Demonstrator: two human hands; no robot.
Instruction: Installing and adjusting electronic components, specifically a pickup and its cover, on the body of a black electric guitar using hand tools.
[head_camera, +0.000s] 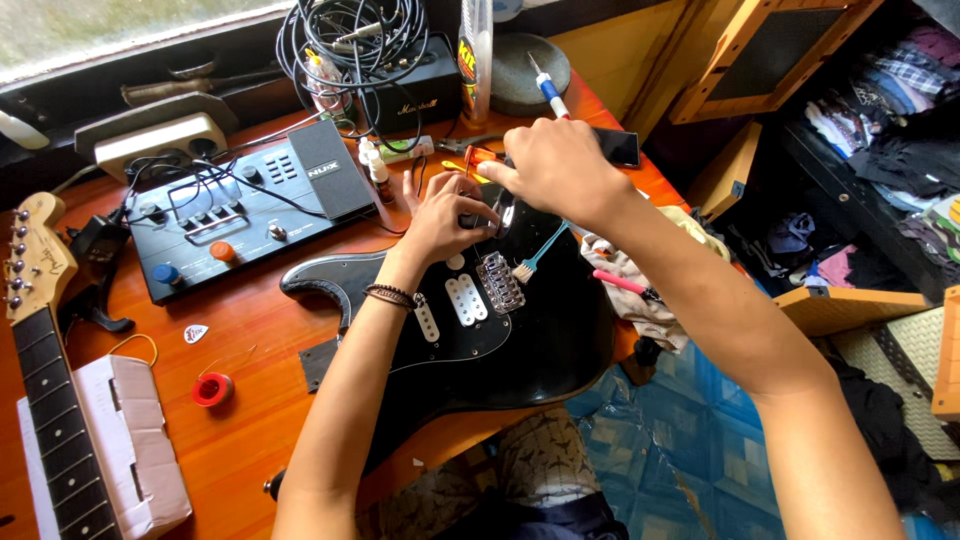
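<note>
On the orange wooden table, left hand pressed the glossy black electric guitar body; right hand gripped an orange-handled tool

A home workbench used for guitar repair is shown. An orange wooden table is crowded with a black effects unit, coiled cables, a detached guitar neck and a solder spool; clothes are piled on shelves alongside.

Dark phone screen behind guitar body
</note>
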